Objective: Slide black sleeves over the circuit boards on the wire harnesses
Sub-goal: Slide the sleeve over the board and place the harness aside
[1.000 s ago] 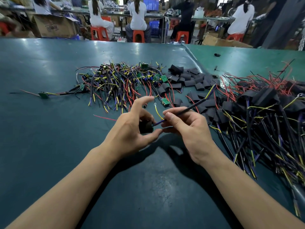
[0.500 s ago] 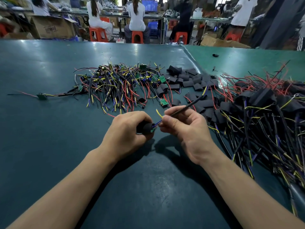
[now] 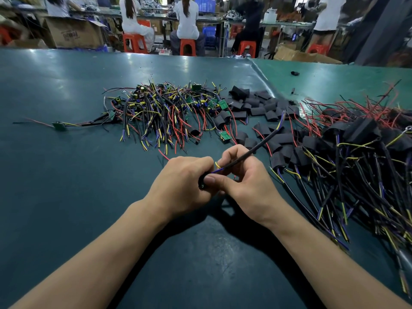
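Head view. Mostly hidden inside the curled left hand (image 3: 182, 184): a black sleeve (image 3: 202, 182), only a dark edge showing between the knuckles and the right thumb; whether a circuit board sits inside cannot be told. Left fingers closed tight around that sleeve. Right hand (image 3: 247, 181) pressed against the left, thumb laid over the sleeve's edge, fingers curled and pinching a thin black cable with blue and yellow leads (image 3: 247, 153), which runs up and to the right from the grip, its far tip raised above the table. One sleeve and one cable in hand.

On the dark green table mat (image 3: 66, 175), beyond the hands: a tangled heap of unsleeved wire harnesses with small green circuit boards (image 3: 165, 112), too knotted to count, with one stray green board on red and black wires (image 3: 59, 126) apart at far left. Centre right, a loose scatter of empty black sleeves (image 3: 258, 108), several dozen, uncounted. At right, a large pile of sleeved harnesses (image 3: 361, 157), cut off by the frame edge.

Blurred in the background: four seated people on orange plastic stools (image 3: 187, 46).
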Demonstrator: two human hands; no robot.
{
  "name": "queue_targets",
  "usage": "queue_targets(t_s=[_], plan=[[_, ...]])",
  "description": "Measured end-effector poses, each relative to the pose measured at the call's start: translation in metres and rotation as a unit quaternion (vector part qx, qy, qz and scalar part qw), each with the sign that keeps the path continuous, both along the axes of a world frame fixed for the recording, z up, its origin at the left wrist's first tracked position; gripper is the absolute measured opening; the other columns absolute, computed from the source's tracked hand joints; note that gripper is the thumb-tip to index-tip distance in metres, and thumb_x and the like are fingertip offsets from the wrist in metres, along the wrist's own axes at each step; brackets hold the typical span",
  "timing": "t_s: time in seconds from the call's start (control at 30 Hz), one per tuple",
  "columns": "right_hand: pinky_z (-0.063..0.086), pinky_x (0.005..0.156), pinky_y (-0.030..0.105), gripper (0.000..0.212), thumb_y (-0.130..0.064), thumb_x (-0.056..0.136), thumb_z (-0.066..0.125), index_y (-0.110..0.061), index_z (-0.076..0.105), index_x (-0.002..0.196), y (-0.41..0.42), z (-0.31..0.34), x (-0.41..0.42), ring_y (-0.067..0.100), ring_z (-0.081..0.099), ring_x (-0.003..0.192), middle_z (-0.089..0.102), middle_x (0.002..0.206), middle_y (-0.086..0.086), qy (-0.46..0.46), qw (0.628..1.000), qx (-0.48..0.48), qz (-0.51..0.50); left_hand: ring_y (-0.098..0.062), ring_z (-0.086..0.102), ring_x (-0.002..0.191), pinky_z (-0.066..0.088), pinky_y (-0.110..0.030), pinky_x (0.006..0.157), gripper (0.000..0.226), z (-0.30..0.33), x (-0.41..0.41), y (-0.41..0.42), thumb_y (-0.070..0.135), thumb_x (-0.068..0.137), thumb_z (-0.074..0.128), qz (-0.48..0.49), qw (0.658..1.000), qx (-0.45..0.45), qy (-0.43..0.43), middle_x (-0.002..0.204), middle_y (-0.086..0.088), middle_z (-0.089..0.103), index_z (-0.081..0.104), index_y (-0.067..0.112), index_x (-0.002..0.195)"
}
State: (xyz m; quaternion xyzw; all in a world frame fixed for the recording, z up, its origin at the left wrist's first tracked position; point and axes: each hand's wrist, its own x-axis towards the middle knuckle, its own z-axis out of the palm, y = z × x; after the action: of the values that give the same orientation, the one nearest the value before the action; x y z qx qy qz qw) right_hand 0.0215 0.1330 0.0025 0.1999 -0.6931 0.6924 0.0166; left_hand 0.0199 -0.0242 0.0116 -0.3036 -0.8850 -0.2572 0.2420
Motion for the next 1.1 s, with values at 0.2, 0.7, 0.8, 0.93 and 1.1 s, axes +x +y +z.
queue_targets(t_s=[0.2,0.7,0.8,0.93,1.1], plan=[[0.048,0.064,0.054,0.036,-0.021,0.068,0.077,-0.04,0.048,0.078,-0.0025,-0.0025,0.0005,0.018,0.055,0.072,0.062,0.073,-0.005,0.008,0.998,0.055,-0.008,-0.026,0.041,0.048,0.024,-0.028,0.05,0.014,0.0019,0.002,-0.0001,0.026,0.069,0.043,-0.008,0.999,-0.036,0.012,0.054,-0.006,0.045,0.044,0.014,0.062],[0.038,0.053,0.033,0.033,-0.031,0.075,0.077,-0.022,0.045,0.076,-0.0033,-0.0051,0.0005,0.01,0.042,0.059,0.051,0.068,0.002,0.114,0.981,0.145,-0.056,-0.03,0.021,0.051,0.033,-0.027,0.045,0.007,-0.0002,0.0005,0.0006,0.019,0.062,0.046,-0.001,0.999,-0.021,-0.03,0.048,-0.006,0.027,0.043,0.017,0.055],[0.034,0.052,0.022,0.032,-0.031,0.076,0.074,-0.019,0.045,0.078,-0.0024,-0.0043,0.0022,0.006,0.039,0.054,0.05,0.066,0.001,0.091,0.982,0.159,-0.045,-0.034,0.028,0.046,0.037,-0.028,0.043,0.007,-0.0002,0.0015,0.002,0.016,0.056,0.052,0.011,0.998,-0.053,-0.025,0.045,-0.01,0.041,0.054,0.009,0.056],[0.026,0.047,0.014,0.031,-0.021,0.078,0.071,-0.015,0.041,0.072,-0.0032,-0.0019,0.007,0.002,0.033,0.05,0.041,0.061,-0.009,0.106,0.981,0.155,-0.052,-0.037,0.041,0.044,0.038,-0.027,0.042,0.019,0.0017,0.0036,0.0026,0.023,0.059,0.045,0.016,0.998,-0.063,-0.017,0.046,-0.008,0.045,0.057,0.008,0.059],[0.031,0.047,0.021,0.038,-0.021,0.08,0.08,-0.015,0.044,0.069,-0.0042,-0.0014,0.0049,0.004,0.037,0.052,0.044,0.057,-0.006,0.113,0.977,0.153,-0.096,-0.023,0.035,0.048,0.028,-0.024,0.047,0.017,0.0003,0.001,0.0027,0.02,0.063,0.055,0.001,0.999,0.011,0.04,0.06,0.01,0.031,0.047,0.021,0.077]])
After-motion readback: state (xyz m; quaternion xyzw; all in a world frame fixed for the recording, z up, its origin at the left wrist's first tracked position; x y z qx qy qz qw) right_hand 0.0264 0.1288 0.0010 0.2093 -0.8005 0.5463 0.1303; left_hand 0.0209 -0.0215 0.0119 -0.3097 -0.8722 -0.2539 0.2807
